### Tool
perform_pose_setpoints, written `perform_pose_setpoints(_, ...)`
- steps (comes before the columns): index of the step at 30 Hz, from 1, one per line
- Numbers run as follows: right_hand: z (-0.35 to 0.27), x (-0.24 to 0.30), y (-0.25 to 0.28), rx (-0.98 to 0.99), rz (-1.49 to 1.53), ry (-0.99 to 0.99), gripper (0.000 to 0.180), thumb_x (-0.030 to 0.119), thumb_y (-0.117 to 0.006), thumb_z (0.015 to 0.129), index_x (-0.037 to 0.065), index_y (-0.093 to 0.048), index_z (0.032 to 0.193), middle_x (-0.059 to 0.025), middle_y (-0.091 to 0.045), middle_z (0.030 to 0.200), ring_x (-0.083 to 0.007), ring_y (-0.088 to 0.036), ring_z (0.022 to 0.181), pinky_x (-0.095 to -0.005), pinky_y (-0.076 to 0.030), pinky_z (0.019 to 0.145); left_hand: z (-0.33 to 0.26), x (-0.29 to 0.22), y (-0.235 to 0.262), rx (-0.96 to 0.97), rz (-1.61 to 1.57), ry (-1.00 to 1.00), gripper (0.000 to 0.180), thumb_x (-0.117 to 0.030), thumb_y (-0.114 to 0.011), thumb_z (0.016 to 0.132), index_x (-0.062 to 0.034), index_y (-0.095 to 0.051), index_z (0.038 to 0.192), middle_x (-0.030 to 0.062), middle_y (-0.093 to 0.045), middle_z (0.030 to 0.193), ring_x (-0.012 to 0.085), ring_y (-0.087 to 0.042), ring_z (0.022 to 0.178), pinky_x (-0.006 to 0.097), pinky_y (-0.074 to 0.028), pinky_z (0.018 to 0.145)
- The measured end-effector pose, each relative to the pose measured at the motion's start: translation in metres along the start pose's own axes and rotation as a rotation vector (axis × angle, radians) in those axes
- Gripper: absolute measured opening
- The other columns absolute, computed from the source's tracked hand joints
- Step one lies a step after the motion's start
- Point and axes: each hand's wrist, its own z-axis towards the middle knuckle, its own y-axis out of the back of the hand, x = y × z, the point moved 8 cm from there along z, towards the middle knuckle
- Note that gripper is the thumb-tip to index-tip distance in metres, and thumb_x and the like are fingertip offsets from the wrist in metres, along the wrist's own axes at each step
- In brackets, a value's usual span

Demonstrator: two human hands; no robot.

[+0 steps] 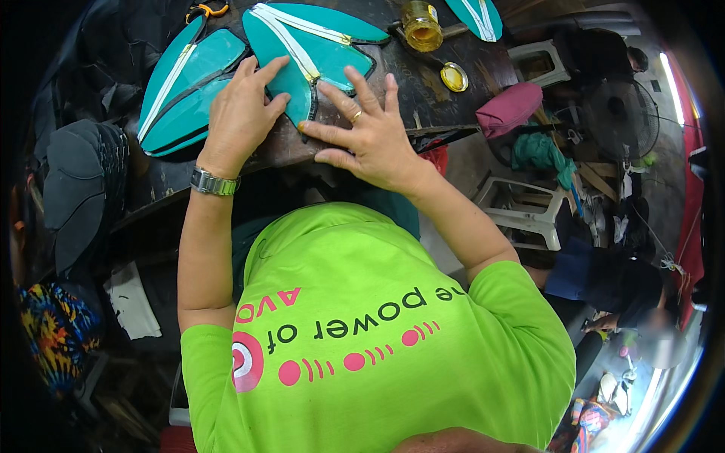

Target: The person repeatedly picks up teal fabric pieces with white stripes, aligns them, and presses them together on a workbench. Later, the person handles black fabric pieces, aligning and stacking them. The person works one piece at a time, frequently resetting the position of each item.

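Note:
A teal panel with white zipper-like strips and black edging lies on the dark worktable under both hands. My left hand, wearing a metal-band watch, rests on its left part, thumb and index finger apart. My right hand, with a ring, is spread over its right side. The right index fingertip touches the panel's black edge at the near tip. A similar teal piece with a white strip and black bands lies just left of my left hand.
A glass jar of yellowish stuff stands at the back right, near its yellow-smeared lid. Orange-handled scissors and another teal piece lie farther back. Stacked black panels stand left; a plastic stool and a fan stand right.

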Motion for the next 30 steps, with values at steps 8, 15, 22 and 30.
perform_pose_setpoints(8, 0.01, -0.021, 0.012, -0.033, 0.243, -0.004, 0.045, 0.06, -0.06, 0.093, 0.037, -0.068, 0.131, -0.0088, -0.038, 0.161, -0.0373, -0.018, 0.154, -0.0768, -0.008, 0.114, -0.001, -0.001, -0.003, 0.001, 0.018, -0.02, 0.058, -0.015, -0.076, 0.086, -0.0188, -0.061, 0.142, 0.0097, -0.055, 0.103, 0.0196, -0.061, 0.071, 0.036, -0.052, 0.07)
perform_pose_setpoints(15, 0.018, -0.024, -0.002, -0.038, -0.107, -0.021, 0.045, 0.055, -0.057, 0.097, 0.036, -0.064, 0.138, -0.0057, -0.032, 0.165, -0.0338, -0.016, 0.156, -0.074, -0.005, 0.115, -0.001, 0.001, 0.001, -0.049, -0.024, -0.032, 0.054, -0.018, -0.076, 0.083, -0.0168, -0.064, 0.136, 0.011, -0.06, 0.109, 0.0261, -0.066, 0.078, 0.041, -0.055, 0.072)
perform_pose_setpoints(22, -0.007, 0.022, 0.014, -0.038, 0.006, 0.11, 0.055, 0.058, -0.066, 0.088, 0.028, -0.065, 0.134, -0.0079, -0.04, 0.16, -0.034, -0.022, 0.154, -0.0719, -0.009, 0.117, 0.0, 0.0, -0.002, -0.031, -0.073, 0.008, 0.054, -0.015, -0.076, 0.083, -0.0173, -0.064, 0.136, 0.0108, -0.061, 0.113, 0.0224, -0.064, 0.072, 0.038, -0.054, 0.07)
perform_pose_setpoints(30, 0.053, 0.0, 0.127, -0.307, -0.095, 0.221, 0.066, 0.026, -0.073, 0.085, 0.029, -0.053, 0.148, -0.0055, -0.047, 0.155, -0.0277, -0.034, 0.15, -0.0604, -0.012, 0.122, -0.019, -0.048, 0.033, -0.3, -0.192, -0.232, 0.042, 0.002, -0.07, 0.081, -0.0158, -0.072, 0.119, 0.0113, -0.068, 0.115, 0.0273, -0.065, 0.072, 0.036, -0.053, 0.067)
